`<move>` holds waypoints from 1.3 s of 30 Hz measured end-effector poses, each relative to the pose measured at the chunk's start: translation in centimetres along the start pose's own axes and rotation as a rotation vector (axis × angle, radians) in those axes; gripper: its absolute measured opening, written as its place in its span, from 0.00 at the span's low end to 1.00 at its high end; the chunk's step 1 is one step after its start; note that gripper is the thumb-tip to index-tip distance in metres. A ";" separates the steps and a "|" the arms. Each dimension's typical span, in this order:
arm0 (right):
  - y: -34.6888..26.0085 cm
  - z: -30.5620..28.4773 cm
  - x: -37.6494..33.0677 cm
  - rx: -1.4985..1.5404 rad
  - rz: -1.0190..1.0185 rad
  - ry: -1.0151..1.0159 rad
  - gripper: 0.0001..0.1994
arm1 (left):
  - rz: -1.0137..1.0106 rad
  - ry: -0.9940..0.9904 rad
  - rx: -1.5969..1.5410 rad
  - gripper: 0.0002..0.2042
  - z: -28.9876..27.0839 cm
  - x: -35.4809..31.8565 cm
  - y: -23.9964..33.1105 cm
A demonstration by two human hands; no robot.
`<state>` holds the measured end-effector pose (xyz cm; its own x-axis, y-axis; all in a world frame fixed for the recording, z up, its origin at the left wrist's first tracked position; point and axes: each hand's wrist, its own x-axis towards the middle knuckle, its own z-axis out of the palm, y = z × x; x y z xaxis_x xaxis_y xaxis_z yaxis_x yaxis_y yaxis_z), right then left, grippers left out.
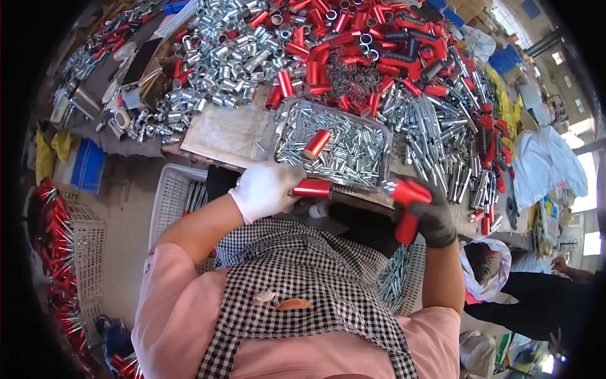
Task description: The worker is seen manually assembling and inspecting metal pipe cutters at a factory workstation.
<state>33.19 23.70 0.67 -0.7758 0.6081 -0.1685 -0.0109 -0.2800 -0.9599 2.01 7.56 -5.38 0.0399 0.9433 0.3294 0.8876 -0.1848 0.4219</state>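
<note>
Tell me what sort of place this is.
Likely a metal-parts workshop: heaped silver metal sleeves, a clear plastic tray of small silver metal pins, and a shiny red tube held in the white-gloved left hand.

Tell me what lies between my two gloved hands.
In the head view, between your left hand and right hand are a red tube, a coiled spring, then a red pistol-shaped part.

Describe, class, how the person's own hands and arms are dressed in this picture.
The left hand wears a white glove, greyish toward the fingers; the right hand wears a dark grey glove. Both gloves end around the wrist. The forearms are bare up to the short, plain pink sleeves.
</note>
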 end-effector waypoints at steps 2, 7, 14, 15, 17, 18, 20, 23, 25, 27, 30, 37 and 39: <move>-1.6 2.7 0.1 -0.313 0.126 -0.008 0.33 | 0.031 -0.063 0.077 0.09 -0.8 0.3 0.6; 0.1 5.2 1.2 -0.773 -0.064 -0.283 0.23 | 0.099 -0.247 0.114 0.12 -0.4 0.4 2.5; -0.2 6.6 2.4 -1.497 -1.269 -0.795 0.18 | -0.162 -1.046 -0.817 0.12 0.1 -0.9 2.3; 0.1 6.6 2.5 -1.485 -1.263 -0.795 0.18 | -0.217 -1.177 -0.893 0.12 0.9 -1.2 1.9; 0.2 6.2 2.9 -1.483 -1.242 -0.865 0.16 | -0.270 -1.310 -0.970 0.12 0.7 -0.5 2.2; 0.3 6.0 3.2 -1.479 -1.235 -0.900 0.15 | -0.275 -1.265 -0.894 0.12 0.3 -0.1 2.4; 0.0 5.9 2.5 -1.492 -1.204 -0.799 0.18 | -0.124 -1.011 -0.752 0.12 -0.1 0.2 2.9; 1.5 5.8 0.8 -1.277 -0.722 -0.404 0.21 | 0.054 -0.581 -0.344 0.10 -0.4 0.5 3.4; 3.5 6.1 0.5 -0.565 0.040 -0.169 0.20 | 0.104 -0.370 0.070 0.06 -0.5 1.4 3.3; 4.0 7.1 0.6 0.246 0.542 -0.056 0.21 | 0.295 -0.093 0.181 0.05 0.0 1.8 1.9; 8.1 7.3 1.4 0.655 0.550 -0.135 0.24 | 0.352 -0.023 0.361 0.02 -0.9 1.7 0.2; -2.6 8.8 -1.6 -0.517 -0.509 -0.323 0.23 | -0.020 -0.211 -0.045 0.12 -1.1 2.1 -0.3; -2.8 7.7 -1.8 -1.225 -1.101 -0.408 0.29 | -0.026 -0.530 -0.438 0.14 -1.8 2.6 0.2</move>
<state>29.76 17.73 5.41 -0.8359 -0.1632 0.5240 -0.3095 0.9287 -0.2043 1.47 9.50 -2.92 0.3392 0.9359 -0.0954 0.6281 -0.1498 0.7636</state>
